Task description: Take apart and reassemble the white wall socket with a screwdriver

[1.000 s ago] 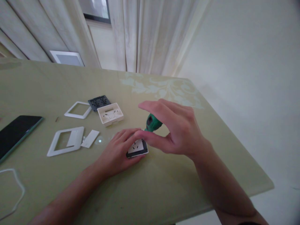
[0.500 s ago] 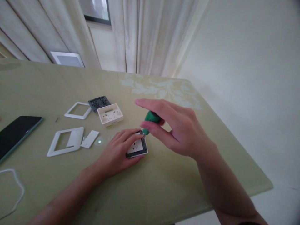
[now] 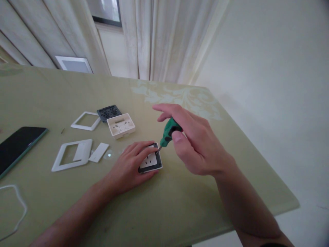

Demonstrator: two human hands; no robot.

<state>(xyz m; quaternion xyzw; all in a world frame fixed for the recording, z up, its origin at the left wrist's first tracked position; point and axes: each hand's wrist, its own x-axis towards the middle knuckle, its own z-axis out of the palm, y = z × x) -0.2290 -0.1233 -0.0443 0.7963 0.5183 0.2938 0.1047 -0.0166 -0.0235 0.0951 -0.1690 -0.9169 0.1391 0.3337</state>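
Observation:
A wall socket (image 3: 150, 161) with a white face and dark grey frame lies on the table, face up. My left hand (image 3: 132, 161) grips it from the left, fingers along its far edge and thumb along its near edge. In my right hand (image 3: 196, 144) is a screwdriver (image 3: 168, 132) with a green and black handle. It leans toward me and to the right, its tip touching the socket's right side. My right thumb presses on the handle while the index finger stretches out past it. Whether a screw sits under the tip is too small to tell.
Beyond the socket stand a white mounting box (image 3: 121, 126) and a dark grey plate (image 3: 109, 112). To the left lie a thin white frame (image 3: 86, 128), a wider white frame (image 3: 61, 166), a white cover piece (image 3: 99, 152), a phone (image 3: 20, 145) and a white cable (image 3: 22, 202).
My right thumb and fingers have shifted round the screwdriver handle, showing more of it. The handle has tilted a little to the right. My left hand and the socket have stayed in place.

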